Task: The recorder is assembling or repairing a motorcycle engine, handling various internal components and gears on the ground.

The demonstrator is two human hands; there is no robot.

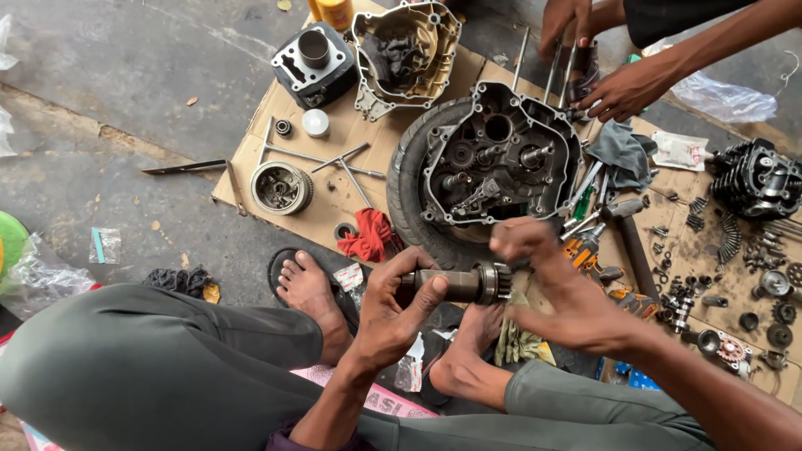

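Observation:
My left hand (393, 309) grips a dark steel gear shaft (455, 284), held level in front of my knees. My right hand (551, 284) pinches the toothed gear at the shaft's right end with its fingertips. Just beyond my hands an opened engine crankcase (499, 154) with gears inside rests on a black tyre (407, 179). Both sit on a sheet of cardboard (334, 205).
Another person's two hands (622, 83) work at the crankcase's far right. On the cardboard lie a cylinder block (313, 63), an engine cover (405, 52), a round rotor (281, 187), a red rag (368, 235), a cylinder head (756, 179), hand tools and several small parts at right.

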